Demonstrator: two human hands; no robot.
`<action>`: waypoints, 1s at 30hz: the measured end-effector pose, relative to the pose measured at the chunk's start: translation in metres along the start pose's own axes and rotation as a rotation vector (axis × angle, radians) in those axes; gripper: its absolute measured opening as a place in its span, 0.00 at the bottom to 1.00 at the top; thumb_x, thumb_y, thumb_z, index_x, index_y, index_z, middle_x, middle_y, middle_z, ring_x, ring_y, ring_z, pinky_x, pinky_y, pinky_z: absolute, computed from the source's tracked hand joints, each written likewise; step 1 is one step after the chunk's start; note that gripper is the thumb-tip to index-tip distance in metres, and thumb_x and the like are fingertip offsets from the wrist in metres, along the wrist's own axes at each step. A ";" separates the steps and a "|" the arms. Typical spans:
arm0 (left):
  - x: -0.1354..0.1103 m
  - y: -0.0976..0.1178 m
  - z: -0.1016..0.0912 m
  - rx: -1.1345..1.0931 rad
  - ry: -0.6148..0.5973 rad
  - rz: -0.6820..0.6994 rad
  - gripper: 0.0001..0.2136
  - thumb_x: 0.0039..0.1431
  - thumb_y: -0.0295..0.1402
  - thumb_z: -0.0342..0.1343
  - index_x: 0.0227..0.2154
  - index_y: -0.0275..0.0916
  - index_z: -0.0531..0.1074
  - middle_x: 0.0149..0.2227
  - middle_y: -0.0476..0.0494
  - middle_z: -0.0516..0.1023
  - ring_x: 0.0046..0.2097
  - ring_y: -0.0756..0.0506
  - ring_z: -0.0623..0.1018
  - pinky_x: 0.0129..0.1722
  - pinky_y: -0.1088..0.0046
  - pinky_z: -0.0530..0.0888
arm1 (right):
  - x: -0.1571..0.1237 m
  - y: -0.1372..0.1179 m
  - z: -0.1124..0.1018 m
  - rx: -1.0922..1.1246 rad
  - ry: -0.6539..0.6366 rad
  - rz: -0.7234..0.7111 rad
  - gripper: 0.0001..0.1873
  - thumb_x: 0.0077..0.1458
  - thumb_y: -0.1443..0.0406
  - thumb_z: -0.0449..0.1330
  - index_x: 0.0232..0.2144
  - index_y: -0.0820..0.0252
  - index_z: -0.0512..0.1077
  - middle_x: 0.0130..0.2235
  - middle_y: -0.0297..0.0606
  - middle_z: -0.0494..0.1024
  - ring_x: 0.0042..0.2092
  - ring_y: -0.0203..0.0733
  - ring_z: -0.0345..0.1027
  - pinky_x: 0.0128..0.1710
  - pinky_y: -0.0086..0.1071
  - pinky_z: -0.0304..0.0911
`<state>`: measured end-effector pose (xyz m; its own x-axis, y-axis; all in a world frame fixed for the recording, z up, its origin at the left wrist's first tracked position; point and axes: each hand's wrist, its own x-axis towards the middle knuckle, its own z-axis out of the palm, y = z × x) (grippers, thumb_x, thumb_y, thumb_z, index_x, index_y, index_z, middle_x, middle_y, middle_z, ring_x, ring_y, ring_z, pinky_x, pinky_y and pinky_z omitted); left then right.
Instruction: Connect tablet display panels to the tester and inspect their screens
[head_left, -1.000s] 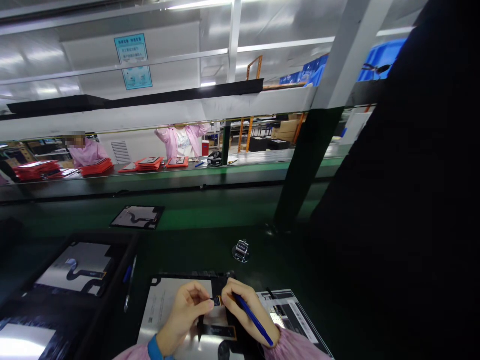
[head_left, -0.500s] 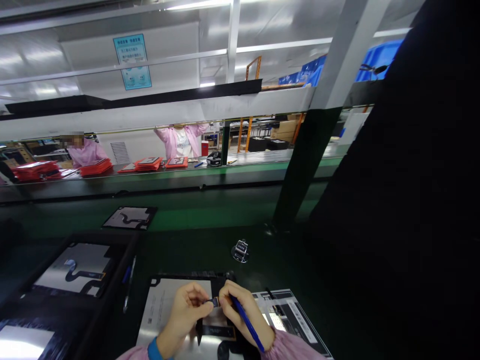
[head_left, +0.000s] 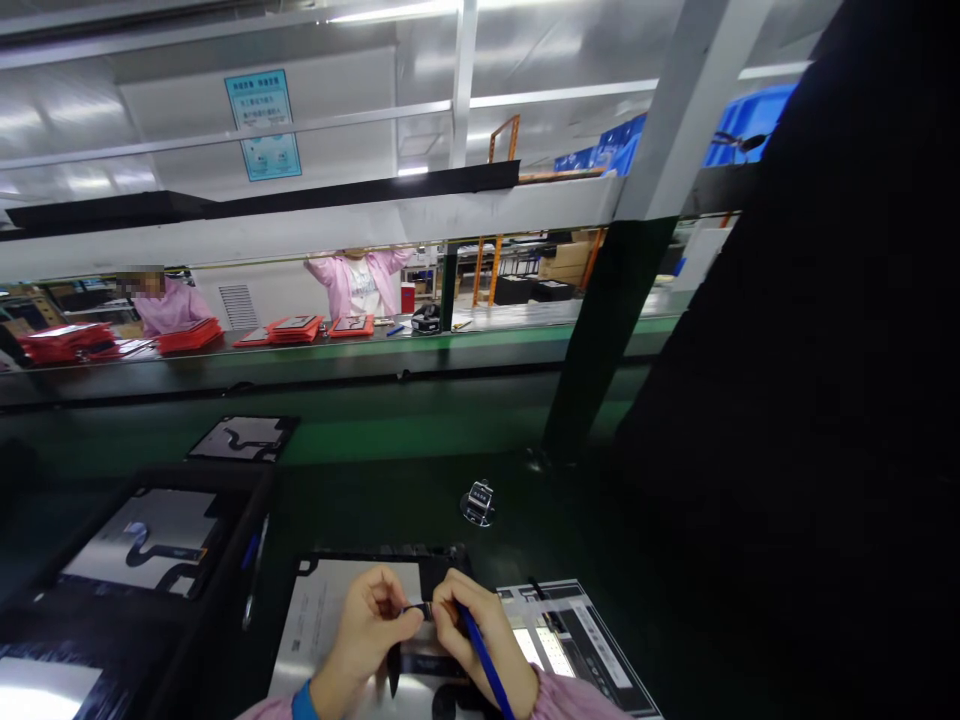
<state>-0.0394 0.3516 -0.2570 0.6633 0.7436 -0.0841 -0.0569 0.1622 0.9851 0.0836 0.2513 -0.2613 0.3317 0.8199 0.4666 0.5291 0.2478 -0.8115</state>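
Note:
A silver-backed display panel (head_left: 319,600) lies flat on the dark bench in front of me. My left hand (head_left: 369,630) is closed over it, thumb and fingers pinching the end of a small dark flex cable (head_left: 424,610). A dark pointed tool tip (head_left: 394,670) sticks out below that hand. My right hand (head_left: 487,640) is closed around a blue pen-like tool (head_left: 486,665), slanting down to the right. Its fingertips meet the other side of the cable end, so the tool's working tip is hidden. A second dark flex strip (head_left: 431,664) lies on the panel beneath.
Right of the panel lies a white-edged sheet with a circuit board (head_left: 592,640). A metal tally counter (head_left: 478,503) stands behind. On the left are a black tray with a panel (head_left: 146,540), a pen (head_left: 256,575) and another panel (head_left: 244,438). Two people in pink work beyond.
Both hands stay over the cable end, and my right fingertips have come slightly closer to the left ones. The panel on the belt behind has shifted a little left.

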 end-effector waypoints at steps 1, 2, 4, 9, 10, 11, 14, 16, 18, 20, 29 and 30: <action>0.000 -0.001 0.000 0.006 0.011 0.006 0.18 0.32 0.33 0.70 0.17 0.38 0.63 0.17 0.55 0.67 0.20 0.55 0.63 0.21 0.80 0.58 | 0.000 -0.001 0.001 -0.008 0.012 0.002 0.11 0.55 0.69 0.51 0.21 0.58 0.59 0.24 0.30 0.60 0.24 0.33 0.57 0.23 0.26 0.51; 0.000 -0.001 0.000 0.010 0.019 0.010 0.17 0.32 0.33 0.70 0.17 0.38 0.63 0.17 0.55 0.67 0.20 0.55 0.64 0.22 0.80 0.58 | -0.001 -0.002 0.002 -0.014 0.013 0.001 0.11 0.56 0.68 0.51 0.21 0.58 0.60 0.24 0.30 0.60 0.24 0.33 0.57 0.24 0.26 0.51; 0.000 -0.002 0.000 0.008 0.014 0.018 0.17 0.32 0.32 0.69 0.17 0.38 0.63 0.17 0.55 0.67 0.21 0.55 0.64 0.22 0.80 0.59 | 0.000 -0.003 0.000 -0.019 0.010 -0.012 0.12 0.57 0.67 0.50 0.21 0.59 0.61 0.24 0.31 0.61 0.25 0.33 0.59 0.24 0.26 0.52; -0.001 0.001 0.001 0.008 -0.013 0.007 0.17 0.33 0.33 0.69 0.18 0.38 0.62 0.17 0.55 0.67 0.20 0.55 0.64 0.21 0.80 0.59 | 0.002 0.000 -0.006 0.001 -0.016 -0.043 0.15 0.61 0.65 0.51 0.22 0.59 0.65 0.24 0.33 0.66 0.26 0.34 0.62 0.25 0.26 0.55; -0.001 0.002 0.002 0.009 -0.011 0.006 0.18 0.33 0.33 0.70 0.18 0.38 0.62 0.17 0.55 0.67 0.20 0.55 0.64 0.21 0.80 0.59 | 0.002 0.001 -0.007 0.001 -0.025 -0.044 0.15 0.61 0.65 0.51 0.22 0.59 0.65 0.24 0.33 0.66 0.26 0.34 0.62 0.26 0.26 0.55; -0.001 0.003 0.002 0.007 -0.011 0.008 0.18 0.32 0.34 0.70 0.18 0.38 0.62 0.17 0.55 0.67 0.21 0.55 0.64 0.22 0.80 0.59 | 0.002 0.001 -0.008 -0.003 -0.031 -0.046 0.15 0.61 0.65 0.51 0.22 0.59 0.66 0.24 0.33 0.66 0.26 0.34 0.63 0.26 0.26 0.55; -0.002 0.005 0.003 0.008 -0.022 0.014 0.20 0.32 0.36 0.71 0.18 0.38 0.62 0.17 0.55 0.66 0.21 0.55 0.63 0.22 0.80 0.58 | 0.001 0.002 -0.007 -0.023 -0.043 -0.059 0.14 0.60 0.65 0.51 0.23 0.59 0.67 0.24 0.33 0.65 0.26 0.34 0.63 0.26 0.26 0.55; -0.002 0.004 0.003 0.010 -0.040 0.021 0.21 0.32 0.37 0.72 0.18 0.38 0.62 0.17 0.55 0.66 0.20 0.55 0.62 0.22 0.80 0.58 | 0.001 0.003 -0.006 -0.031 -0.050 -0.072 0.13 0.59 0.65 0.52 0.23 0.59 0.67 0.24 0.32 0.64 0.26 0.34 0.62 0.25 0.26 0.54; -0.002 0.002 0.001 0.009 -0.067 0.023 0.22 0.32 0.40 0.72 0.18 0.38 0.62 0.17 0.56 0.65 0.20 0.56 0.61 0.21 0.80 0.57 | 0.000 0.004 -0.004 -0.025 -0.060 -0.078 0.12 0.57 0.66 0.53 0.22 0.59 0.66 0.24 0.32 0.63 0.25 0.34 0.60 0.24 0.26 0.52; -0.002 -0.002 0.000 0.003 -0.101 0.019 0.23 0.32 0.42 0.72 0.19 0.38 0.62 0.17 0.56 0.65 0.20 0.56 0.61 0.21 0.80 0.56 | 0.001 0.005 -0.002 -0.010 -0.062 -0.078 0.10 0.54 0.68 0.54 0.21 0.59 0.64 0.23 0.31 0.61 0.24 0.33 0.58 0.23 0.26 0.51; -0.021 0.007 -0.006 0.262 -0.136 0.089 0.20 0.44 0.40 0.68 0.38 0.39 0.69 0.28 0.47 0.78 0.30 0.47 0.75 0.30 0.75 0.69 | 0.003 0.006 -0.030 0.140 0.047 0.077 0.16 0.62 0.53 0.51 0.35 0.59 0.71 0.33 0.40 0.77 0.36 0.42 0.73 0.37 0.33 0.67; -0.030 0.009 -0.016 0.404 -0.119 0.101 0.24 0.46 0.39 0.66 0.47 0.40 0.68 0.35 0.43 0.81 0.37 0.43 0.78 0.35 0.71 0.72 | 0.001 0.013 -0.037 0.112 0.136 0.141 0.17 0.62 0.53 0.51 0.38 0.58 0.71 0.35 0.41 0.78 0.39 0.44 0.74 0.41 0.35 0.69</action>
<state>-0.0715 0.3407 -0.2481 0.7522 0.6589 0.0107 0.1550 -0.1928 0.9689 0.1191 0.2359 -0.2585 0.5021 0.7755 0.3827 0.3827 0.1976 -0.9025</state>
